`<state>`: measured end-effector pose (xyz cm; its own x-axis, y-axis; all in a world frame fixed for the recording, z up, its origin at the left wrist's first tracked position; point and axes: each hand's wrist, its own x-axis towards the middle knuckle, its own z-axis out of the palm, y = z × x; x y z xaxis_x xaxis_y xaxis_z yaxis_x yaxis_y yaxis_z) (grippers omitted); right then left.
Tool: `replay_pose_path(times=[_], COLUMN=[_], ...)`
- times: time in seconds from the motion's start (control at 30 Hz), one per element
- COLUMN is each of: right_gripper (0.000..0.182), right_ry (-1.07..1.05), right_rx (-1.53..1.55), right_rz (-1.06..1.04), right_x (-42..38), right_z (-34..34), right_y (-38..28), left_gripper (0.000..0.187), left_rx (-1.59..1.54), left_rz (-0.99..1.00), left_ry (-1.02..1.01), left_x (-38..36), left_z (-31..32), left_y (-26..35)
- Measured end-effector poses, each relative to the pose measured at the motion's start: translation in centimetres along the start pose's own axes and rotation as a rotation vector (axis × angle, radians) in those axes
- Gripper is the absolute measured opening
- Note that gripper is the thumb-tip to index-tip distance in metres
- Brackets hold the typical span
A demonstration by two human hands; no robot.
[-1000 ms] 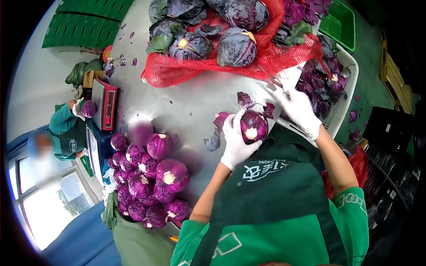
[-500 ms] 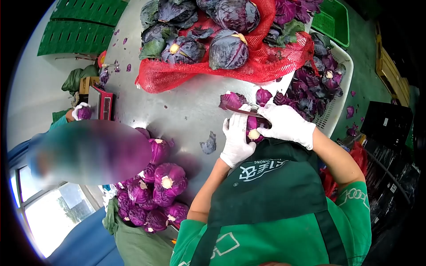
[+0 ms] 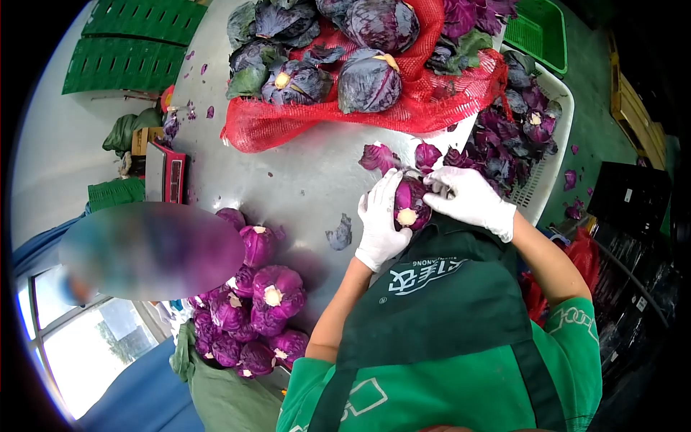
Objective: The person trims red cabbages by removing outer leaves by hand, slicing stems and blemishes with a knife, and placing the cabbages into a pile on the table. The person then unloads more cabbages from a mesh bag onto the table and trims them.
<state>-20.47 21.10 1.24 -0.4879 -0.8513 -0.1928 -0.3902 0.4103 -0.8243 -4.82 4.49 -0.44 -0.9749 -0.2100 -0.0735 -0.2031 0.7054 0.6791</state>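
Observation:
A small purple cabbage (image 3: 410, 205) with a pale cut stem is held in front of the dark green apron. My left hand (image 3: 383, 219), in a white glove, wraps round its left side. My right hand (image 3: 468, 200), also gloved, has its fingers curled at the cabbage's upper right; the knife's blade is not clearly visible and what the fingers hold is hidden. Loose purple leaves (image 3: 378, 157) lie on the metal table (image 3: 288, 194) just beyond my hands. A dark leaf piece (image 3: 339, 233) lies left of my left hand.
Unpeeled cabbages (image 3: 370, 81) sit on a red mesh bag (image 3: 281, 124) at the back. A white crate (image 3: 563, 137) of leaves stands right. Trimmed cabbages (image 3: 276, 291) are piled left, near a blurred person (image 3: 151, 248). A red scale (image 3: 175, 176) is farther off.
The knife blade seen across the cabbage's top is no longer clearly visible. My right hand's fingers have curled, uncovering more of the cabbage. The co-worker's gloved hand and cabbage have left the scale's side.

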Motion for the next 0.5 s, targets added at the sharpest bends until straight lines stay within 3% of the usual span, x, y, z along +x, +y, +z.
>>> replay_pose_path(times=[0.07,0.17,0.27,0.5], right_gripper=[0.049,0.057,0.057,0.054], right_ry=[0.042,0.029,0.033,0.014], right_rx=[0.021,-0.117,-0.154,-0.165], right_rz=[-0.131,-0.056,-0.036,-0.041], right_x=[-0.6,-0.5,-0.4,-0.6], right_z=[1.0,1.2,1.2,0.4], right_y=[-0.1,-0.3,-0.8,-1.0], left_gripper=[0.095,0.089,0.079,0.077], left_rx=[0.022,0.034,0.11,0.196], left_rz=[0.03,0.067,0.033,0.047], left_ry=[0.013,0.026,0.053,0.078], left_x=[-0.1,0.1,0.0,0.2], left_z=[0.7,0.9,1.5,2.3], left_y=[-0.9,-0.7,0.1,1.0])
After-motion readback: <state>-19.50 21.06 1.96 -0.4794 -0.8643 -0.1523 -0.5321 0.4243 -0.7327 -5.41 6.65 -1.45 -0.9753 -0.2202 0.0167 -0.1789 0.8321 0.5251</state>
